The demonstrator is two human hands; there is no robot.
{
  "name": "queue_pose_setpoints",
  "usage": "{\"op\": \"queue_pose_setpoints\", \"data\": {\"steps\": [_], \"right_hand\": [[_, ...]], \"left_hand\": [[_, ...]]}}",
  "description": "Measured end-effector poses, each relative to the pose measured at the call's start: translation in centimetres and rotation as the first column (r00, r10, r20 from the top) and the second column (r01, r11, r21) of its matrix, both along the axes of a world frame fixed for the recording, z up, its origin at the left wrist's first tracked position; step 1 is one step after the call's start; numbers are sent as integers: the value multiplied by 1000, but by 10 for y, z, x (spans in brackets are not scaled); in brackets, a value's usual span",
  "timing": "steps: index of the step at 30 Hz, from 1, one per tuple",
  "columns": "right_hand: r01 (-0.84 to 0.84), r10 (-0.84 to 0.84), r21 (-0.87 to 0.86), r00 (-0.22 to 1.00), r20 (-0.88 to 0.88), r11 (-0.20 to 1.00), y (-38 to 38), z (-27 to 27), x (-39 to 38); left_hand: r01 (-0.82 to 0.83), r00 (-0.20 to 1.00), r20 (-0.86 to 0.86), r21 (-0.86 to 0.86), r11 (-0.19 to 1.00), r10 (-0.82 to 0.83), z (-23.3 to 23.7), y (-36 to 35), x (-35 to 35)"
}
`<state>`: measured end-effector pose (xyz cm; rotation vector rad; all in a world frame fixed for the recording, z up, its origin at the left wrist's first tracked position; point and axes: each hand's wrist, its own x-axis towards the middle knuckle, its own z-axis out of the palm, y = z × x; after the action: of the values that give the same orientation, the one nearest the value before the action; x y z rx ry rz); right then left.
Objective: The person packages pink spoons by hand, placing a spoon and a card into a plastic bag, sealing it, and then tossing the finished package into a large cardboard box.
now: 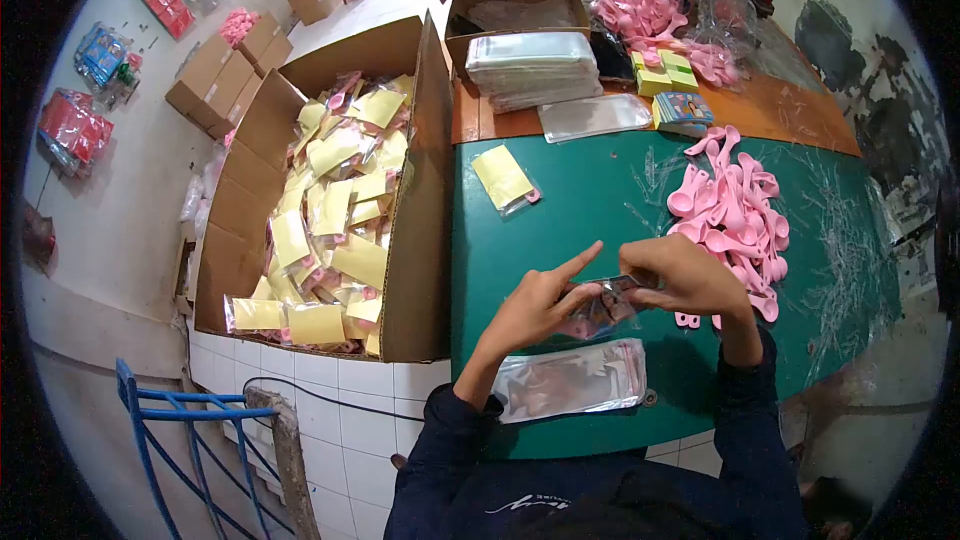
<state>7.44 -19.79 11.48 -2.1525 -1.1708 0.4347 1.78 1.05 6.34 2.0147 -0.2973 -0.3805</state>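
Over the green table, a small clear plastic packet point(597, 313) is held between both hands, with something dark and pinkish showing inside; the details are too small to make out. My left hand point(540, 305) grips the packet's left side, its index finger stretched out away from it. The fingers of my right hand point(685, 277) are curled and pinch the packet's upper right edge. Just below them lies a stack of clear plastic bags point(570, 380). Pink spoons point(735, 205) are heaped beside my right hand. Farther up the table is a finished-looking packet with a yellow card point(502, 176).
At left stands a large cardboard box point(418, 240) full of yellow-carded packets. More clear bags point(530, 65), a stack of small printed cards point(683, 110) and yellow-sided card blocks point(660, 75) sit at the back. A blue metal frame point(190, 410) is at lower left.
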Motion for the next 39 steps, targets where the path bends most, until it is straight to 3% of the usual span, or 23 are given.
{"op": "queue_pose_setpoints", "data": {"steps": [3,6,9,11,12,15,17,18,19,21,22,25,32,34,37,38,39], "right_hand": [[38,-38,6,998,-58,999,-1,10,-1],[-25,21,-45,997,-79,999,8,-9,-2],[19,-22,47,998,55,999,20,-29,-8],[32,-58,179,988,141,983,25,-40,-8],[48,-51,170,999,17,984,24,-39,-7],[123,-69,165,951,-301,979,17,-34,5],[224,-117,192,885,-451,956,9,-36,16],[277,-120,254,858,-499,927,9,-46,21],[319,-168,237,852,-495,918,7,-48,24],[401,-261,206,833,-488,893,10,-33,22],[442,-273,185,778,-565,878,14,-23,19],[370,-239,96,755,-611,924,5,-20,24],[428,-312,232,858,-407,873,14,-41,23],[487,-389,171,826,-408,856,17,-31,19],[513,-458,235,852,-254,826,26,-33,12],[505,-474,281,863,-177,816,29,-37,11],[358,-337,287,934,-121,888,31,-41,11]], "left_hand": [[25,995,94,-143,989,-12,-16,1,0],[89,981,188,-248,965,-42,-19,-5,-1],[-24,996,78,-110,994,32,-12,-7,-5],[-103,984,143,-14,995,104,-14,-6,-7],[-144,974,180,31,989,137,-15,-5,-8],[-119,992,38,-39,992,121,-17,15,-8],[-86,996,-41,-408,909,76,-33,32,-7],[-79,996,-74,-574,815,44,-39,37,-7],[-124,992,-78,-604,787,96,-43,38,-8],[-212,975,-94,-659,722,200,-38,34,-10],[-290,955,-158,-672,681,251,-40,34,-10],[-351,935,-199,-642,682,294,-38,32,-9],[-298,954,-215,-629,718,208,-47,29,-7],[-308,951,-202,-638,706,232,-52,29,-5],[-541,799,51,-374,753,599,-52,20,-5],[-528,836,-66,-370,765,545,-57,23,-5],[-517,856,-257,-465,719,449,-59,23,-7]]}}
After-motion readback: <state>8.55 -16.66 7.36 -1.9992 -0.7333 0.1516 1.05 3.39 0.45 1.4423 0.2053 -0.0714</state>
